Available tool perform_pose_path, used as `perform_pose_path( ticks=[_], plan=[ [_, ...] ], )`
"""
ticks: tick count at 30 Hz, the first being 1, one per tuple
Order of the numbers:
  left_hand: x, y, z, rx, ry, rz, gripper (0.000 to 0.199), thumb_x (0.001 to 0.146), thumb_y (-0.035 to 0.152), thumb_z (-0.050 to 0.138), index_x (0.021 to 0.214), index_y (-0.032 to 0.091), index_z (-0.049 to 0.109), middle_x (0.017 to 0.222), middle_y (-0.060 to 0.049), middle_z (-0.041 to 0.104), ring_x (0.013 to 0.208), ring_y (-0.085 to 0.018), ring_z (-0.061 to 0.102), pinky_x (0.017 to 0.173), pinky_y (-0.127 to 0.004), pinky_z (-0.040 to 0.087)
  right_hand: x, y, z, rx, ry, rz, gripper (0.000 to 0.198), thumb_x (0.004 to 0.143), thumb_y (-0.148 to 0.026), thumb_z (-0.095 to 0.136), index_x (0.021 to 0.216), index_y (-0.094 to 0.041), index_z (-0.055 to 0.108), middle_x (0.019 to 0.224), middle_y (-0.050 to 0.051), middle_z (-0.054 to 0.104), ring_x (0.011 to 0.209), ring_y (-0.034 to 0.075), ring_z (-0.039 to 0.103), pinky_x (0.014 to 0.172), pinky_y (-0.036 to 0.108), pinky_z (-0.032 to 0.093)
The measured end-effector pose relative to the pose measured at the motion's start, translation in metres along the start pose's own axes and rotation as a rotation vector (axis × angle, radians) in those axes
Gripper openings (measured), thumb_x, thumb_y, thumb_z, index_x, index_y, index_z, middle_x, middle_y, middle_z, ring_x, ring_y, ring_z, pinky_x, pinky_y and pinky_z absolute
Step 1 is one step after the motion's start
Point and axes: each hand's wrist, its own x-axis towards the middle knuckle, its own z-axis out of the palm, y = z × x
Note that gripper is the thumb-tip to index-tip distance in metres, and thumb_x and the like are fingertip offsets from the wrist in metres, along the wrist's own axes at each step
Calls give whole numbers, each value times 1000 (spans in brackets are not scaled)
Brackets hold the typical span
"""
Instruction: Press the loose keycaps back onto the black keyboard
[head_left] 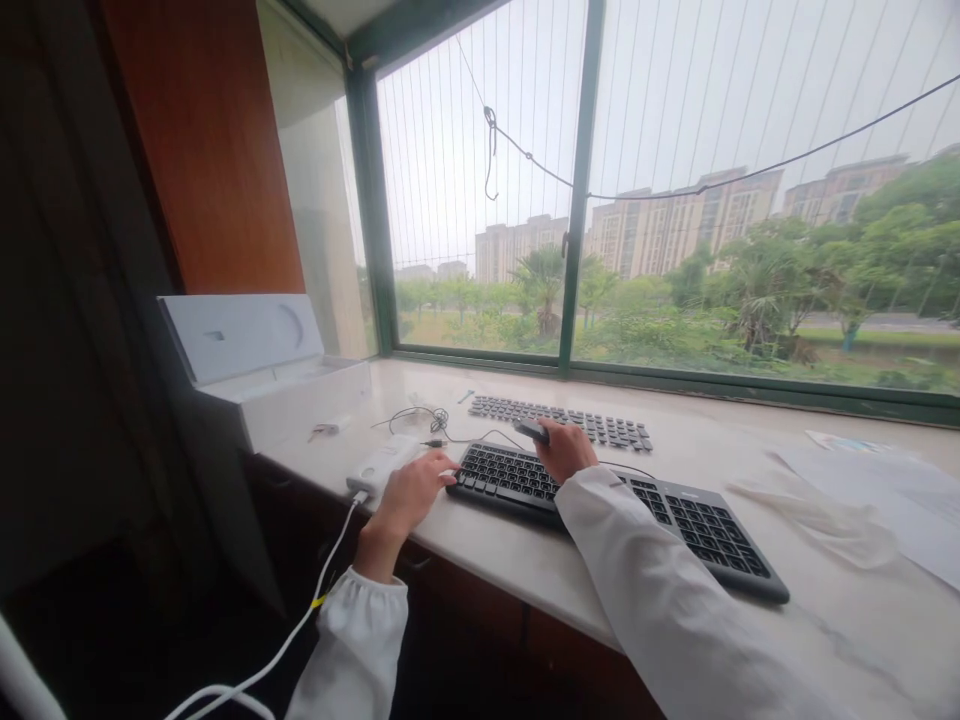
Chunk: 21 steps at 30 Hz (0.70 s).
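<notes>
On the countertop lies a black keyboard (pixel 510 475) with a bare-looking key field, its keycaps apparently off and the sockets showing. My left hand (pixel 412 490) is at its left end, thumb and fingers closed on that edge. Above the middle keys, my right hand (pixel 564 450) is closed around a small dark elongated object (pixel 532 431), whose exact kind I cannot make out. Part of the keyboard is hidden under my right forearm. Behind it, loose dark keycaps (pixel 562 415) are laid out in rows. A thin dark cable (pixel 442 430) lies coiled near the keyboard's back left.
An open white box (pixel 247 345) stands at the left. A white power strip (pixel 379 465), with a white cord (pixel 330 560) hanging over the counter edge, sits beside my left hand. Crumpled clear plastic (pixel 832 520) and paper sheets (pixel 885 490) lie at right. Windows rise behind.
</notes>
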Motion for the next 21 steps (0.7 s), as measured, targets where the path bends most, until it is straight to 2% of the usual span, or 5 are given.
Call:
perform_pose_path(
  ticks=[7, 10, 13, 16, 21],
  plan=[
    [-7, -8, 8, -128, 66, 95, 23, 90, 36, 51, 106, 33, 67, 111, -1, 65, 93, -16, 63, 80, -25, 47, -2, -2, 5, 172, 52, -48, 19, 82, -20, 46, 78, -22, 64, 72, 2, 69, 72, 18, 64, 68, 24, 38],
    [-6, -11, 11, -145, 73, 112, 24, 91, 35, 51, 108, 34, 67, 110, -1, 65, 90, -16, 64, 77, -25, 48, -4, -10, 3, 350, 144, -36, 28, 86, -30, 44, 66, -21, 61, 62, 1, 64, 64, 16, 61, 68, 24, 39],
    [-4, -14, 15, -143, 93, 126, 23, 91, 36, 50, 107, 35, 67, 108, 0, 65, 88, -15, 64, 74, -25, 48, -5, -28, 2, 636, 243, 61, 46, 88, -50, 41, 57, -19, 56, 49, 0, 52, 53, 15, 53, 60, 26, 40],
    [-2, -17, 17, -147, 105, 139, 20, 91, 35, 50, 101, 33, 68, 107, 1, 65, 87, -15, 65, 72, -25, 47, -1, -53, 7, 1090, 215, 245, 51, 82, -65, 42, 58, -21, 47, 40, -6, 34, 37, 11, 34, 42, 25, 31],
    [2, -18, 18, -152, 101, 160, 20, 91, 35, 49, 96, 30, 68, 106, 0, 66, 89, -16, 64, 72, -26, 46, 10, -97, 24, 1625, 144, 389, 46, 78, -62, 53, 62, -22, 36, 42, -12, 18, 35, 5, 14, 35, 20, 16]
  ],
)
